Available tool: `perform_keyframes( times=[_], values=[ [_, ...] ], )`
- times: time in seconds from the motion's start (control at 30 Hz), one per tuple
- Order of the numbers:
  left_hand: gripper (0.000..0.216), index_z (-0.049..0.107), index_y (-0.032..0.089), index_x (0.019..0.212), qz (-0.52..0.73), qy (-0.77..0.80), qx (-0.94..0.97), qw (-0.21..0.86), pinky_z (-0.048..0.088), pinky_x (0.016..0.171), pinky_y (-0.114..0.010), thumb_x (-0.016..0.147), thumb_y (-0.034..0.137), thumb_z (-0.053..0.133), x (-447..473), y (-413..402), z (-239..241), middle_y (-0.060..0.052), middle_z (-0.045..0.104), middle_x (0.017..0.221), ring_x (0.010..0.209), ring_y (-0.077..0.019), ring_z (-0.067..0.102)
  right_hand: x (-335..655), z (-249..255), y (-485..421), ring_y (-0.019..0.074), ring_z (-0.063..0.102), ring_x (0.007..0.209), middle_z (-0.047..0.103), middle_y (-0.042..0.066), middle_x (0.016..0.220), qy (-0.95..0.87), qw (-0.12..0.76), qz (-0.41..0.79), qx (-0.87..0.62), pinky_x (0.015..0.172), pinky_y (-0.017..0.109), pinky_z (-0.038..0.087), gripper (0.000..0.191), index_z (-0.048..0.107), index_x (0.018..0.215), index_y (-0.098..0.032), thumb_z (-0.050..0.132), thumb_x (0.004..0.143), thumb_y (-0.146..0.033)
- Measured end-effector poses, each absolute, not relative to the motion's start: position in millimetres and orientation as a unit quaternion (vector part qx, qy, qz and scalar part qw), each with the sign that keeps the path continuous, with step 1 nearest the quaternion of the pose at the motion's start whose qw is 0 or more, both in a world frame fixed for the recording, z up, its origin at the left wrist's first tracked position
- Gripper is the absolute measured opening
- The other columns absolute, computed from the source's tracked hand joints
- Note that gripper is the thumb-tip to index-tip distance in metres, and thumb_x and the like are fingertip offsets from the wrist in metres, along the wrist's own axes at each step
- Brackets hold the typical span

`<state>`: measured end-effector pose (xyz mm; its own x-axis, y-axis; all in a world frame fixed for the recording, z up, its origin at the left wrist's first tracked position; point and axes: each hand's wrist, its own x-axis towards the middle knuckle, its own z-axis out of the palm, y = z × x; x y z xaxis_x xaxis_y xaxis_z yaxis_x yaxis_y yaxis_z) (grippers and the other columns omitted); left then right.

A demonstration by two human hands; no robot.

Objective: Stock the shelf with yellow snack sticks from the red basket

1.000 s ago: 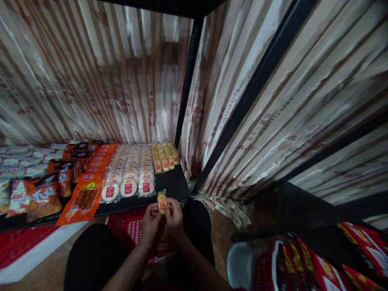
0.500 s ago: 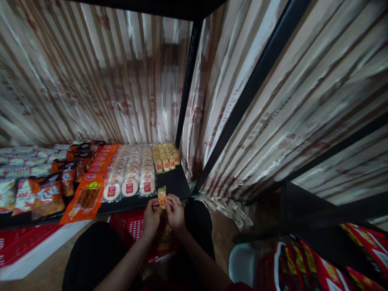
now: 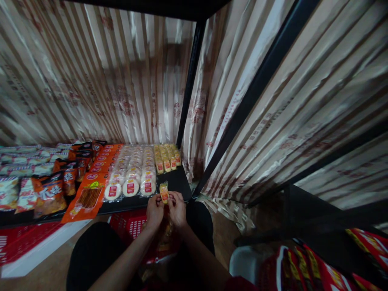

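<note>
My left hand (image 3: 155, 211) and my right hand (image 3: 177, 209) pinch one small yellow snack packet (image 3: 164, 192) between them, upright, just over the front edge of a low black shelf (image 3: 178, 184). Behind it on the shelf lie rows of the same yellow packets (image 3: 166, 158). Left of those are rows of round white cakes with red labels (image 3: 133, 173). Both hands have their fingers closed on the packet's lower corners.
Orange flat packs (image 3: 91, 190) and dark orange bags (image 3: 50, 194) fill the shelf's left part. A red basket (image 3: 133, 226) sits under my hands between my knees. Black shelf posts (image 3: 189, 85) rise ahead; striped curtain behind. Red packets (image 3: 303, 266) lie lower right.
My hands have carried the yellow packet up and forward, from over the red basket to the shelf's front edge. The view has shifted slightly.
</note>
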<state>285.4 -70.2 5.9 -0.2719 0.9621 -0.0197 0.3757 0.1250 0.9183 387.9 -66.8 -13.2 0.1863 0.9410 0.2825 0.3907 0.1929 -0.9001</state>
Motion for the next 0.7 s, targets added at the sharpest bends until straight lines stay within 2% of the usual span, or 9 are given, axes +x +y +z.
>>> perform_keyframes(
  times=[0.23, 0.47, 0.7],
  values=[
    [0.03, 0.065, 0.012, 0.089, 0.444, 0.637, 0.507, 0.373, 0.045, 0.076, -0.026, 0.07, 0.006, 0.043, 291.4, -56.0, 14.0, -0.006, 0.068, 0.083, 0.077, -0.0152, 0.061, 388.7, -8.7, -51.3, 0.0144, 0.061, 0.08, 0.059, 0.007, 0.095, -0.566, 0.512, 0.267, -0.587, 0.074, 0.026, 0.052, 0.026, 0.065, 0.093, -0.019, 0.046, 0.076, -0.017],
    [0.032, 0.064, 0.011, 0.095, 0.435, 0.651, 0.496, 0.376, 0.045, 0.076, -0.024, 0.071, 0.003, 0.044, 295.6, -43.1, 17.1, -0.008, 0.069, 0.088, 0.08, -0.0146, 0.062, 387.1, -8.6, -38.8, 0.0148, 0.062, 0.076, 0.062, 0.005, 0.094, -0.561, 0.472, 0.258, -0.629, 0.074, 0.028, 0.051, 0.029, 0.065, 0.098, -0.02, 0.046, 0.076, -0.017],
    [0.03, 0.064, 0.014, 0.093, 0.443, 0.639, 0.495, 0.388, 0.046, 0.079, -0.026, 0.072, 0.005, 0.045, 297.0, -28.3, 20.1, -0.007, 0.069, 0.088, 0.082, -0.0153, 0.062, 382.5, -14.3, -24.9, 0.0152, 0.062, 0.08, 0.06, 0.008, 0.098, -0.55, 0.505, 0.278, -0.604, 0.075, 0.028, 0.053, 0.031, 0.064, 0.101, -0.017, 0.046, 0.075, -0.014]
  ],
)
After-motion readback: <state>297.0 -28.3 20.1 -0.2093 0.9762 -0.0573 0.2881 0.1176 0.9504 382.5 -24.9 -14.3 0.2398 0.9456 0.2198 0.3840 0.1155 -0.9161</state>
